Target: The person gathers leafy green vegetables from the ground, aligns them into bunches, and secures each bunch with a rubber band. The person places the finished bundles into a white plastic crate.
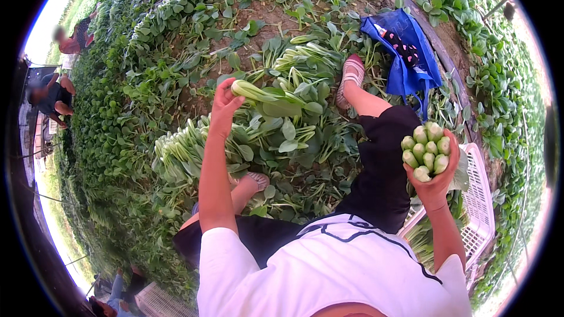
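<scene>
My left hand (224, 110) is raised in front of me, its fingers and thumb pinching the pale stem end of a pak choi (269, 97). The leaves of that plant point to the right, over others on the ground. At the right, my right hand (436, 180) grips a bunch of pak choi (425, 152), whose cut stem ends face up towards me. Leaves of the bunch show behind the hand and are mostly hidden. Below my left forearm lies a row of pulled pak choi (187, 145), stems to the left. Another pile of pak choi (308, 58) lies farther ahead.
A blue bag (418, 81) with a dark patterned item lies beyond my right knee. Beside my right arm stands a white plastic crate (476, 193) holding greens. Standing crops (101, 123) line the left. Several people crouch along the left edge, near another crate (163, 301).
</scene>
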